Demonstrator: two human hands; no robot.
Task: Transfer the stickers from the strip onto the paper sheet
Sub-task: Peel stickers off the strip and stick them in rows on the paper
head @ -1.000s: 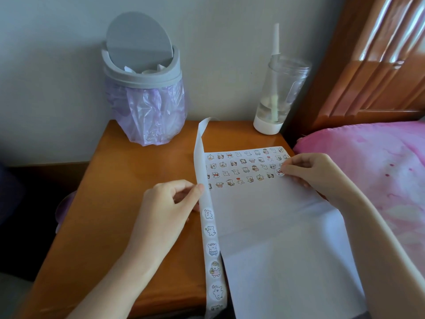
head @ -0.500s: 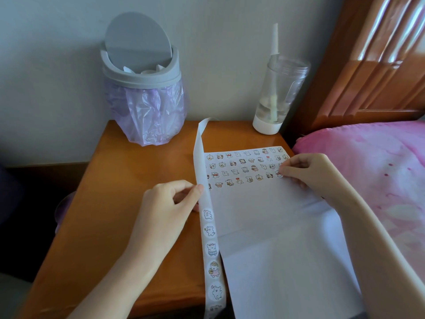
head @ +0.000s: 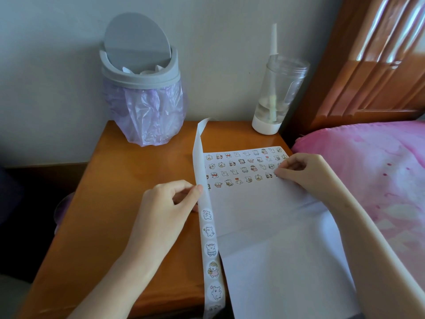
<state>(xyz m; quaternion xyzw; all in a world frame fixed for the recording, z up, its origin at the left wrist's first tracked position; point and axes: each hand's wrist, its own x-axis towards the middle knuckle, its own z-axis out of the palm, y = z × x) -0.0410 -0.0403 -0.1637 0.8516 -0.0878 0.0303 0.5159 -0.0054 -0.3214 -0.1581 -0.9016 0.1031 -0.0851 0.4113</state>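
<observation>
Firstly, surface and room. Worktop (head: 128,192): glossy orange-brown wood, backed by a pale wall (head: 46,65).
Bin (head: 140,72): grey, swing lid tilted, with a lilac bag (head: 147,116) hanging down over its sides. It stands at the back of the worktop, well beyond the left grip.
Bottle (head: 276,95): clear, white base, a little liquid and a pale straw inside. It stands at the back corner, well beyond the right grip.
Headboard (head: 372,65): grooved brown wood, beyond and outward of the right grip.
Bed (head: 372,180): pink cover, just outward of the right wrist.

Next, task items.
Paper sheet (head: 264,238): white, creased across, lying flat between the two grips and running past the worktop's near edge toward the person. Its far end carries several rows of small stickers (head: 241,168).
Strip (head: 210,256): translucent backing laid along the sheet's left edge. Round stickers (head: 208,231) sit in a single column on the part nearer the person than the left grip. The part beyond that grip is bare, rising and curling at its far end.
Left hand (head: 161,215): thumb and fingers clamped on the strip's left edge, just beyond the first round sticker.
Right hand (head: 305,173): fingers curled, tips together and down on the sheet at the right end of the sticker rows. Whether a sticker lies under them cannot be told.
</observation>
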